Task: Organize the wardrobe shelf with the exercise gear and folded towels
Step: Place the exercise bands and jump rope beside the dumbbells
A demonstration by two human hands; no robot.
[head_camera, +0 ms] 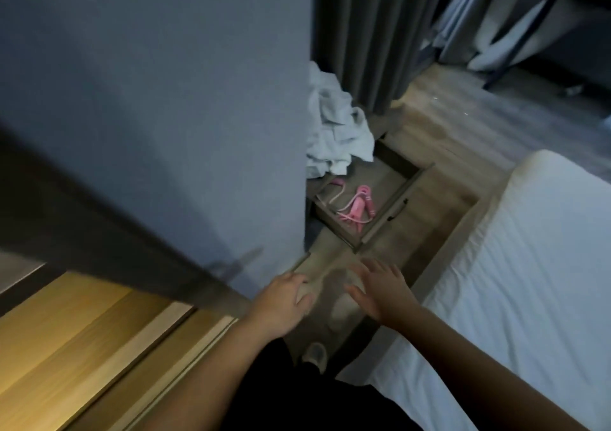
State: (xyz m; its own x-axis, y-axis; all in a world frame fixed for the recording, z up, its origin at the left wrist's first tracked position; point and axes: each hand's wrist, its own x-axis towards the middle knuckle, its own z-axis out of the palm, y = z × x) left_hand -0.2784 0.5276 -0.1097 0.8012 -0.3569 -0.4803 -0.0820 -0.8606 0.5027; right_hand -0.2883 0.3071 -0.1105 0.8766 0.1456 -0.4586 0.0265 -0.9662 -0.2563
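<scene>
Wardrobe door [165, 116], blue-grey, filled the upper left of the frame. Bed [529, 281] with white sheet ran along the lower right.

Towels [334, 133]: a white crumpled heap at centre, partly behind the door edge, not folded. Judged soft, light and limp. Best lifted one at a time by an edge or two corners, since a grab at the middle would drag the heap.

Drawer [396, 166], pulled open just below the towels at centre. The pink rope [355, 207] lay loose on its floor, probably a skipping rope. Judged light, floppy and prone to tangle, so take it by the stiffer handle ends.

Left hand [284, 298], lower centre, was at the bottom edge of the door with fingers curled. Blur prevented telling whether it gripped anything. Right hand [383, 295], beside it, had fingers spread wide and held nothing. Both were well apart from the gear.
</scene>
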